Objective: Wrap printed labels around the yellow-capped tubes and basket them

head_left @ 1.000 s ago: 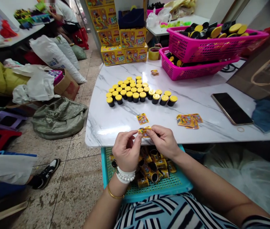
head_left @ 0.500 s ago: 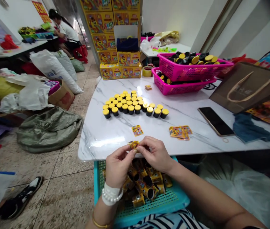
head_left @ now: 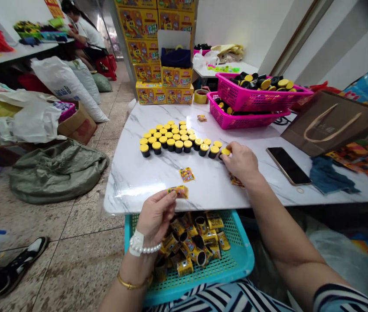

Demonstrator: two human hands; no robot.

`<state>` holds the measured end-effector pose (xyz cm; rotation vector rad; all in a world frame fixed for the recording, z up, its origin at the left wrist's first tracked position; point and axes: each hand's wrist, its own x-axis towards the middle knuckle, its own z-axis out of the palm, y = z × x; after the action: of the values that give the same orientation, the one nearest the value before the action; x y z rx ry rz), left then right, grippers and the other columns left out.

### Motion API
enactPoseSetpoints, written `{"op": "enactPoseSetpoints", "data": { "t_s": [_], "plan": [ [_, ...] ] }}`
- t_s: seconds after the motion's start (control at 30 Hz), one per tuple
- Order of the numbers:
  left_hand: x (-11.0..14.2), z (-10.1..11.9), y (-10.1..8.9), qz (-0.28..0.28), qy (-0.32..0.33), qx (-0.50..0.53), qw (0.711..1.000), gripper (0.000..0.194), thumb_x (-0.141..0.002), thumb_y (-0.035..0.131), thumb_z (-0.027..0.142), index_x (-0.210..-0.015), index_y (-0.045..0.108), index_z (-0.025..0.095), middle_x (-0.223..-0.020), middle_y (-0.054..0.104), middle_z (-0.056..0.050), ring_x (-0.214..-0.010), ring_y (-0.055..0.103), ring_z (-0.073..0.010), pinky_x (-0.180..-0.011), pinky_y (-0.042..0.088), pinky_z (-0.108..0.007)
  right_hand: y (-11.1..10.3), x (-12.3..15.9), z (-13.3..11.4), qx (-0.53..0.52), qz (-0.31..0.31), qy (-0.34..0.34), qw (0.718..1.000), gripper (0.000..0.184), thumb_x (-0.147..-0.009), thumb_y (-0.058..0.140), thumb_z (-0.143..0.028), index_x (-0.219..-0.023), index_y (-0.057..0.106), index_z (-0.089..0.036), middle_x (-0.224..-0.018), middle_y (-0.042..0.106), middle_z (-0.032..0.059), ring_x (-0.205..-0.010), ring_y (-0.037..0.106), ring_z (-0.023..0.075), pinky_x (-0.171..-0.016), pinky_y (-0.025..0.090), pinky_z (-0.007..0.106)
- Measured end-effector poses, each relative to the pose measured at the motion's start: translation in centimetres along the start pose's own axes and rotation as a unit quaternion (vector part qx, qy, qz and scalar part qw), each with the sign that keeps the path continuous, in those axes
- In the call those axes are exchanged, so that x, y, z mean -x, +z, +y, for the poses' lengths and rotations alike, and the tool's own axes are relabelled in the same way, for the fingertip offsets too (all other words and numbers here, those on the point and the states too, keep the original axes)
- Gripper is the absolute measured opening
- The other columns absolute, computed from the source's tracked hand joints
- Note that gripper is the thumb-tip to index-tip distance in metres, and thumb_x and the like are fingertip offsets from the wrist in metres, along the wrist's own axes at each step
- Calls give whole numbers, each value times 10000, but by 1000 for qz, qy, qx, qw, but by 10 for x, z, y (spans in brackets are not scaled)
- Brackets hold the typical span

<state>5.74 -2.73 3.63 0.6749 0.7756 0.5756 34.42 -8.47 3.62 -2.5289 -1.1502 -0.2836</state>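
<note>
Between thumb and fingers, my left hand (head_left: 159, 212) pinches a small printed yellow packet (head_left: 180, 191) just above the table's front edge. My right hand (head_left: 241, 161) reaches over the table, its fingertips closed round the yellow lid of a small black cup (head_left: 225, 151) at the right end of the group. Many like it, small black cups with yellow lids (head_left: 170, 142), stand upright in rows to the left. A flat printed packet (head_left: 187, 174) lies between them and my left hand. Other packets (head_left: 236, 180) are partly hidden under my right hand.
A teal basket (head_left: 240, 255) of wrapped cups is at my lap. Two stacked pink baskets (head_left: 252, 100) hold more cups. A phone (head_left: 288, 166), blue cloth (head_left: 331, 175) and brown paper bag (head_left: 330, 123) lie right. Yellow boxes (head_left: 151, 93) are stacked behind. A person (head_left: 88, 39) sits far left.
My right hand has left the packet held by both hands and moved right and forward to the end cup. My left hand keeps the packet. The view has shifted slightly.
</note>
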Motion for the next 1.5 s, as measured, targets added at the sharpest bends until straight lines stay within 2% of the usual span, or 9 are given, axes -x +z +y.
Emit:
{"op": "enactPoseSetpoints", "data": {
  "t_s": [0.13,0.23,0.33,0.5,1.1,1.23,1.33,1.43,1.5],
  "plan": [
    [-6,9,3,10,-5,65,998,269,-556,891,182,-719,708,72,-578,512,40,-472,312,-6,-350,160,-113,-10,25,-10,-177,-2,-14,984,319,-750,678,-265,-1049,635,-162,-913,689,109,-823,621,253,-756,495,401],
    [-9,9,5,7,-21,99,995,281,-544,887,149,-737,700,65,-674,572,18,-480,311,8,-342,154,-102,-26,51,-31,-484,-102,-35,869,374,-791,700,-354,-1123,632,-195,-957,696,73,-815,652,204,-724,535,355],
    [-11,8,8,-7,-35,121,992,292,-573,879,151,-788,697,73,-693,570,27,-470,314,14,-336,151,-95,-34,70,-55,-636,-174,-32,751,338,-796,738,-410,-1076,673,-232,-1002,716,58,-901,676,198,-809,561,359],
    [-12,5,13,-29,-40,125,991,321,-589,882,163,-816,672,80,-680,551,42,-455,328,18,-339,150,-90,-22,81,-74,-691,-222,-8,688,353,-769,788,-438,-1040,693,-233,-1047,740,58,-1010,686,206,-980,530,409],
    [-18,-6,15,-39,-24,126,991,278,-652,840,219,-782,623,106,-634,552,49,-412,313,15,-340,137,-113,-41,91,-79,-570,-181,-38,801,186,-814,719,-235,-958,602,-214,-1033,747,71,-858,721,176,-830,595,325],
    [-13,-10,16,-3,20,72,997,314,-636,864,290,-782,663,99,-568,515,49,-428,351,-6,-347,154,-121,-36,92,-77,-595,-212,-72,772,219,-829,720,-220,-1001,586,-223,-1097,733,63,-923,713,172,-859,587,323],
    [-5,-12,13,22,56,29,998,344,-668,857,336,-860,706,95,-544,497,46,-446,368,-19,-364,203,-118,-28,94,-72,-617,-165,-99,763,269,-808,764,-206,-1037,625,-224,-1065,722,44,-982,695,175,-925,564,336],
    [-1,-10,5,23,138,-21,990,432,-704,847,310,-1080,701,157,-800,649,-26,-532,473,-39,-411,338,-130,-21,95,-69,-622,-126,-137,760,340,-763,816,-183,-1057,654,-241,-1036,698,26,-999,668,173,-938,545,336],
    [-1,-6,-2,-32,167,-72,983,545,-700,853,279,-1206,664,214,-1046,679,-78,-628,558,-73,-467,437,-167,-19,94,-69,-609,-133,-174,762,346,-759,825,-189,-1063,670,-247,-1015,683,26,-986,654,178,-916,542,344]
  ]
}}
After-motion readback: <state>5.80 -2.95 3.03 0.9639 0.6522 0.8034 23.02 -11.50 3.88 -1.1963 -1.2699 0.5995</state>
